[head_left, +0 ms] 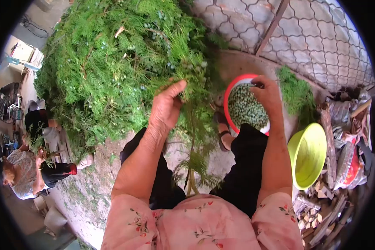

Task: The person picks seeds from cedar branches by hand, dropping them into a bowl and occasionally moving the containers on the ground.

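Observation:
My left hand [166,104] is closed around a leafy evergreen branch [191,114] with small green cones near its upper end. The branch hangs down between my knees, its lower part slightly blurred. Over the right rim of a red-rimmed basin [226,102] is my right hand [267,93], its fingers curled inward; whatever they hold, if anything, I cannot make out. Many small grey-green cones [248,106] fill much of the basin. A big heap of cut evergreen branches [116,62] rises beside my left hand.
A yellow-green tub [307,156] stands tilted at the right, near chopped firewood [321,208] and plastic bags [350,164]. Loose greenery [296,89] lies by the wire mesh fence [316,41]. Another person [27,171] sits at the left, holding sprigs.

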Available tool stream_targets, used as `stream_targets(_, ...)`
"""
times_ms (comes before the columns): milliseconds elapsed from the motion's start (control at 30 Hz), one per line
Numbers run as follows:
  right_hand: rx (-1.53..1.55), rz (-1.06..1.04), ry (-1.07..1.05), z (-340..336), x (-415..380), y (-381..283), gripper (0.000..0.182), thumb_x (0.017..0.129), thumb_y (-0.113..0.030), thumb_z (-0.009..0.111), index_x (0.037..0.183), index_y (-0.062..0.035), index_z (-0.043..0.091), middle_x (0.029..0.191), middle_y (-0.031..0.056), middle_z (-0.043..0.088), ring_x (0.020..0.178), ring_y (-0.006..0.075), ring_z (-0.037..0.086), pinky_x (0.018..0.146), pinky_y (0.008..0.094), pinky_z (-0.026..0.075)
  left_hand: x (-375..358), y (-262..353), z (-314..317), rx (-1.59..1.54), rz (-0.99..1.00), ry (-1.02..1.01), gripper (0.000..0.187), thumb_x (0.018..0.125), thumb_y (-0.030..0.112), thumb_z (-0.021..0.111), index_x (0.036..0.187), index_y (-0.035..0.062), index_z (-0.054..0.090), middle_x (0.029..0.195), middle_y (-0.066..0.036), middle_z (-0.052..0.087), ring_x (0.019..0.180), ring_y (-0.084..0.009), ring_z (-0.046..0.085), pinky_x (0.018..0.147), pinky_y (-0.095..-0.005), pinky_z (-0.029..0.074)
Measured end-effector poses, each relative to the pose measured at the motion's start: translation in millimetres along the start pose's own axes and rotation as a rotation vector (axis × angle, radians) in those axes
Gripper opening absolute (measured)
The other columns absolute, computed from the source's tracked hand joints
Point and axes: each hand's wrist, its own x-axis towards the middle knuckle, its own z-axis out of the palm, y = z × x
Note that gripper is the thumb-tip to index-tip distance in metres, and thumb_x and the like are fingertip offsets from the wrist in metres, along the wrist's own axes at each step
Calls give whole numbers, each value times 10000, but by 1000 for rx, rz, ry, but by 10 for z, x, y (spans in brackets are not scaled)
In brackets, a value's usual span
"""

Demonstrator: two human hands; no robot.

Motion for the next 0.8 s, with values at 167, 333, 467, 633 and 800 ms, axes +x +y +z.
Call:
stream_targets(167, -575, -190, 304, -122, -31, 514, 161, 684, -62, 603, 823, 16, 625, 751, 134, 609, 707, 242, 600, 675, 333, 476, 90, 4, -44, -58, 102, -1, 708, 745, 179, 706, 1309, 3, 317, 1196, -94, 513, 1090, -241, 463, 931, -431, 312)
stream_targets(333, 233, 99, -348, 201, -93, -206, 245, 729, -151, 596, 872, 48, 614, 735, 137, 615, 664, 237, 602, 619, 336, 466, 161, -7, -106, -28, 159, 72, 729, 773, 149, 693, 1333, -15, 257, 1061, -46, 561, 919, -138, 493, 714, -318, 394)
stream_targets(467, 133, 17, -636, 576, -162, -451, 335, 775, -171, 607, 1049, 20, 576, 846, 83, 632, 739, 175, 607, 652, 288, 469, 162, 22, -92, -62, 168, 97, 390, 795, 126, 672, 1125, 28, 488, 984, -37, 588, 893, -141, 506, 709, -310, 400)
stream_targets(633, 138, -80, -668, 948, -229, -413, 490, 773, -213, 651, 1197, -17, 503, 967, 120, 619, 874, 222, 592, 760, 314, 467, 186, 47, -160, -97, 181, 80, 239, 810, 127, 656, 1009, 74, 536, 940, -25, 597, 836, -142, 528, 671, -304, 420)
stream_targets(800, 52, -301, -730, 1141, -241, -486, 581, 767, -282, 680, 1250, -36, 470, 1060, 138, 586, 979, 211, 546, 859, 305, 421, 190, 55, -210, -229, 131, -53, 159, 839, 121, 615, 972, 76, 541, 906, -33, 596, 800, -162, 543, 657, -305, 428)
